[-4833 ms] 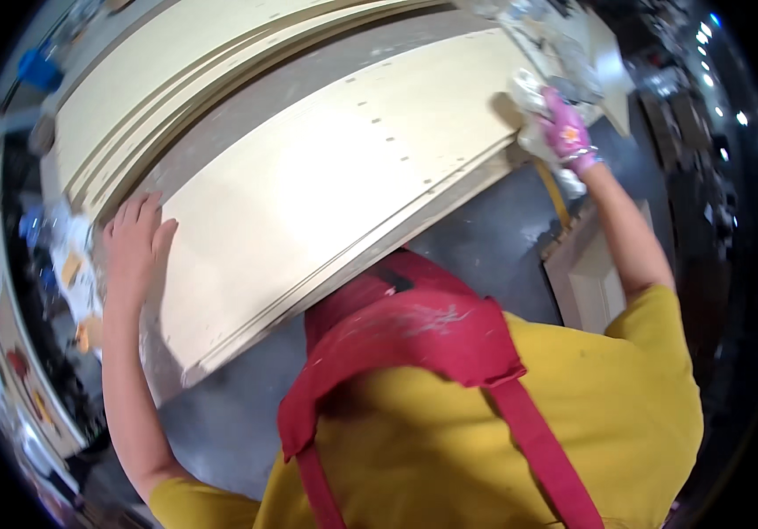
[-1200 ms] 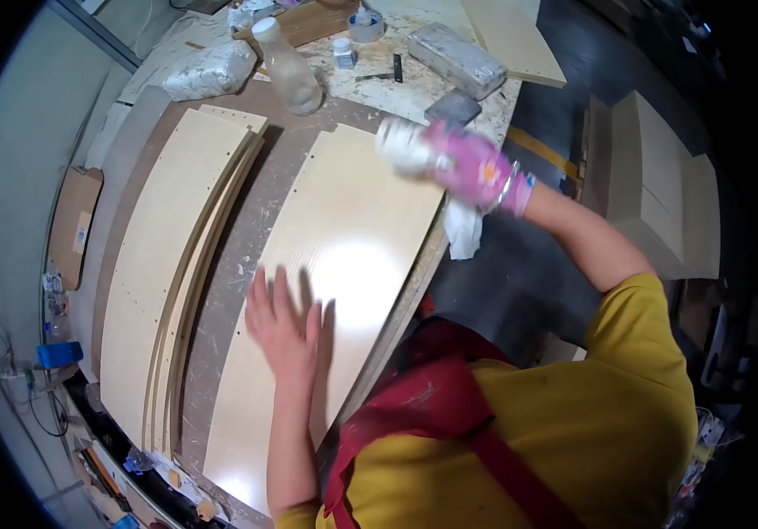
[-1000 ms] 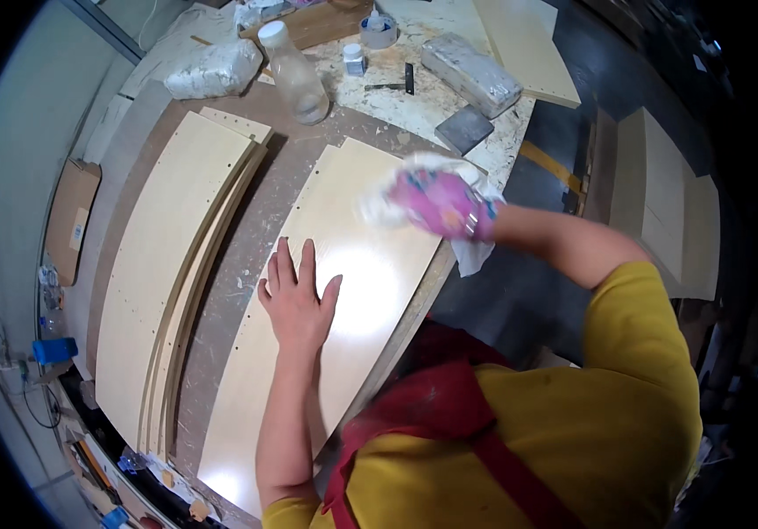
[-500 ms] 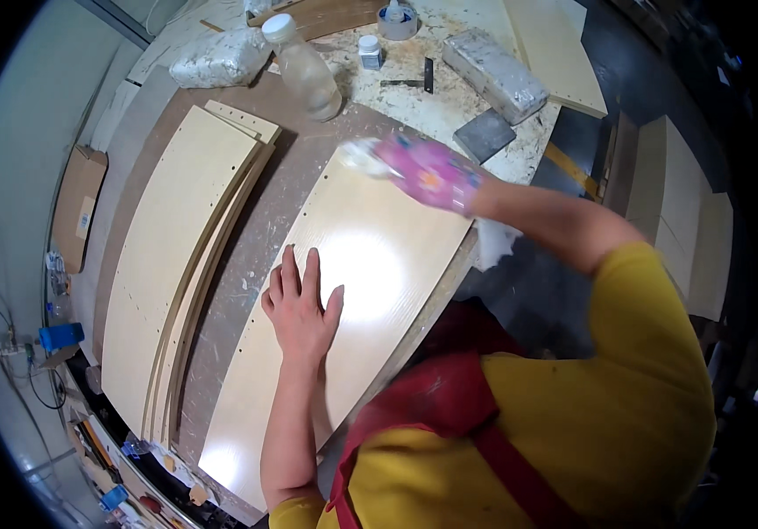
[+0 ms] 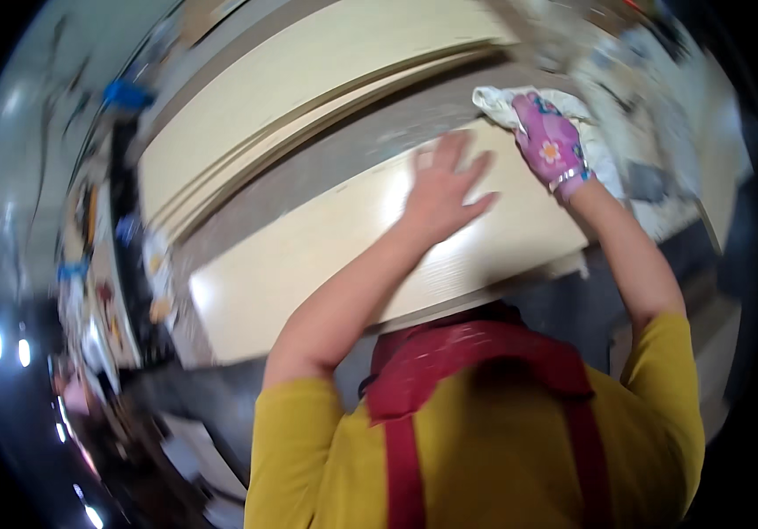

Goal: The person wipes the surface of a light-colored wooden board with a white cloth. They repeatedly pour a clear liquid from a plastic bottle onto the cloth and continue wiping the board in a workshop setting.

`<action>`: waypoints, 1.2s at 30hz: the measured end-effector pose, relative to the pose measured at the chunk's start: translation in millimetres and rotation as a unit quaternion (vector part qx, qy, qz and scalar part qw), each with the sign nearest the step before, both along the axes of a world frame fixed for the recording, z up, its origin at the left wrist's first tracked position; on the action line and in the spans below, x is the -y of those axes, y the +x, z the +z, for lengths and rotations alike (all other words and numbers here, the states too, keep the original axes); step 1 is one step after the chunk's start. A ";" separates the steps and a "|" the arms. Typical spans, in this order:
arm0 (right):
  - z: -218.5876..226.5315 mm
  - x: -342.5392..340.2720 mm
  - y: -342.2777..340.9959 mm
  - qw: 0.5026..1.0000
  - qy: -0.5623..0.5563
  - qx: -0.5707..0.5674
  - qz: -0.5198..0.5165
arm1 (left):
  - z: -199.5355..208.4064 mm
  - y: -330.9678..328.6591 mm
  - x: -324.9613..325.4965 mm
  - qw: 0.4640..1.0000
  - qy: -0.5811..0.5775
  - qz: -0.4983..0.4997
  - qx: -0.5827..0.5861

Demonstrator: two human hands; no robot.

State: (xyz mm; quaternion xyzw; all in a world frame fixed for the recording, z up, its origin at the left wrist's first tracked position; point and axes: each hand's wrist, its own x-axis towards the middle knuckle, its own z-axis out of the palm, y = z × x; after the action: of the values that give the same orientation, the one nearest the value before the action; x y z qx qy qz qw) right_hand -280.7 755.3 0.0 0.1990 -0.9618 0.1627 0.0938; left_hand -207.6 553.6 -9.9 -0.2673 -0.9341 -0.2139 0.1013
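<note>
The pale board (image 5: 308, 273) lay flat on the table (image 5: 335, 154), its long near edge just beside the red apron (image 5: 476, 361) and its length running from lower left to upper right. The bare left hand (image 5: 449, 189) was over the right half of the board, near its far long edge, the palm down, the fingers spread and grasping nothing. Most of the board stretched away to the left of that hand and its forearm; whether the palm pressed on the wood or hung just above it, I could not tell.

The right hand (image 5: 551, 145), in a pink flowered glove, was at the right end of the board, with its fingers closed around a white cloth (image 5: 498, 104). Part of the cloth stuck out to the left of the fingers, by the far corner of the board, and more white fabric showed on the other side of the glove. The two hands were apart, with a stretch of the board between them.

Beyond the board, across a strip of table, lay a stack of similar pale boards (image 5: 308, 70). A blue object (image 5: 127, 95) was near the stack's left end, blurred.
</note>
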 end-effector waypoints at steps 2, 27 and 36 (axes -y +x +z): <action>-1.6 56.0 21.3 0.994 -0.051 -0.011 0.099 | -2.8 2.2 3.4 0.995 0.077 0.041 -0.039; -0.5 563.0 155.3 0.872 -0.028 0.126 0.471 | -7.4 222.1 221.8 0.993 0.106 0.052 0.002; 32.9 548.2 224.6 0.806 0.030 0.156 0.570 | -31.1 234.0 240.7 0.995 0.084 0.045 0.029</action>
State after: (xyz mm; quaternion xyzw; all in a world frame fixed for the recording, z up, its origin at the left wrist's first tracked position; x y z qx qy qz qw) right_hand -56.1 207.1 32.9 0.6858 -0.6817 0.1872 -0.1728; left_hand 26.4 312.9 -41.0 -0.2091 -0.9263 -0.2949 0.1057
